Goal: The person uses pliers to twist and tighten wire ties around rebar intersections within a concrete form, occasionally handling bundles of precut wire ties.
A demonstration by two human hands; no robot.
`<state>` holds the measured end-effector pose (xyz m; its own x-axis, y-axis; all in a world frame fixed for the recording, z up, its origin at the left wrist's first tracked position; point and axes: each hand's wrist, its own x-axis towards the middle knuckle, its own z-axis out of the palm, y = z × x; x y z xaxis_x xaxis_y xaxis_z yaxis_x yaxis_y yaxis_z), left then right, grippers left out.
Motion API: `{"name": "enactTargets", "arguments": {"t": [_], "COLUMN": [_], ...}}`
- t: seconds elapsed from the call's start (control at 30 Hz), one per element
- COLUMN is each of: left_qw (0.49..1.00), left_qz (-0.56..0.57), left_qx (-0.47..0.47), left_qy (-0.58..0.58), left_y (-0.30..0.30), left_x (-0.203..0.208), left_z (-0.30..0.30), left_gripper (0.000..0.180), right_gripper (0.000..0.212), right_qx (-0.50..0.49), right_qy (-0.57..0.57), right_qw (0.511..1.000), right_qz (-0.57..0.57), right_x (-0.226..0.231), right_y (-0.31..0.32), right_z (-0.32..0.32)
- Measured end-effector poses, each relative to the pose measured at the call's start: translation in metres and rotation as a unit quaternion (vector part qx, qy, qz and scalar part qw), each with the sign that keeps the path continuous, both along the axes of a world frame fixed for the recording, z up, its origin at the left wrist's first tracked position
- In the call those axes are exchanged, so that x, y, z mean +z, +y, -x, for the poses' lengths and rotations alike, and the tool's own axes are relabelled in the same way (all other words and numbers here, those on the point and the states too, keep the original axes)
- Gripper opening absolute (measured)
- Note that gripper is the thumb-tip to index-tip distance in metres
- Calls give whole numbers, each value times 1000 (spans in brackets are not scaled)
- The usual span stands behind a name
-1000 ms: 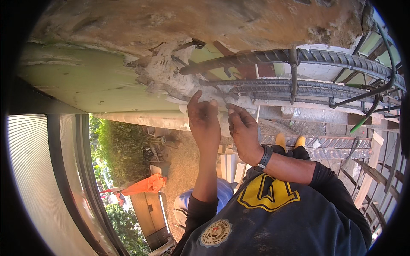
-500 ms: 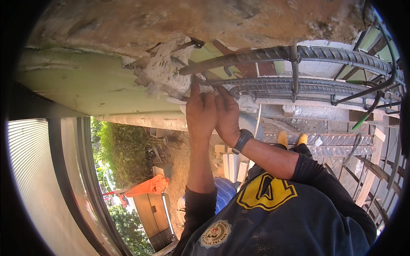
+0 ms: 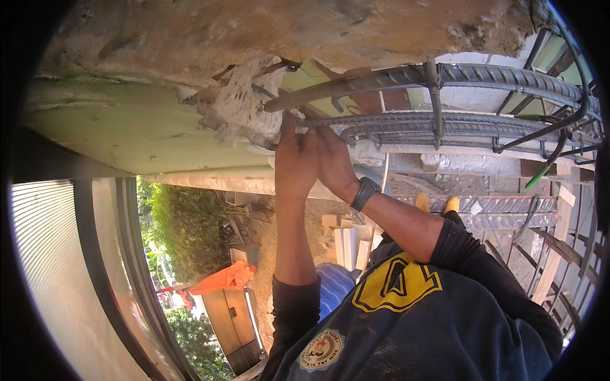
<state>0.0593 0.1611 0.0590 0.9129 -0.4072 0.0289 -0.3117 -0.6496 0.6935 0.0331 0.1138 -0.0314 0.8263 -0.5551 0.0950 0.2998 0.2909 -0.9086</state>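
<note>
The L hand (image 3: 296,162) was up at the R edge of the broken conc. (image 3: 244,105), index finger stretched to just below the free end of the upper rebar (image 3: 381,86); contact w/ the bar couldn't be told. The R hand (image 3: 333,162), w/ a dark watch (image 3: 365,193) on its wrist, sat right up against the L hand's R side, its fingers bent toward the same spot, nr the L end of the lower rebars (image 3: 406,127). Grip: couldn't tell for either hand, as most fingertips were hidden. The rebars stuck out past the conc.'s R edge & ran off to the R, upper one over the lower group, w/ a stirrup (image 3: 434,105) across them. A curved dark piece w/ a green end (image 3: 540,176) hung nr their far R end. A green face (image 3: 140,127) adjoined the conc.'s L edge; a rough brown surface (image 3: 318,32) was above. Well below, an orange cloth (image 3: 229,276) was by the upper edge of a brown cabinet (image 3: 232,311), & yellow boots (image 3: 452,204) showed under the rebars.
</note>
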Motion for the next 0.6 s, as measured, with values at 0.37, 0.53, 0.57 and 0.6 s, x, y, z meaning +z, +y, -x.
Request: {"name": "enactTargets", "arguments": {"t": [0.37,0.53,0.57,0.6], "left_qw": [999,994,992,990], "left_qz": [-8,-100,-113,-124], "left_qx": [-17,14,10,5], "left_qy": [-35,-43,-56,-68], "left_y": [9,11,13,11], "left_x": [-14,-2,2,5], "left_z": [-4,7,11,17], "left_gripper": [58,59,58,58], "right_gripper": [46,44,43,43], "right_qx": [54,-117,-94,-97], "right_qy": [117,-50,-55,-52], "right_qw": [921,990,994,993], "right_qz": [366,65,-24,-53], "right_x": [-24,-6,5,6], "right_y": [-7,20,23,26], "right_z": [-13,-17,-8,-3]}}
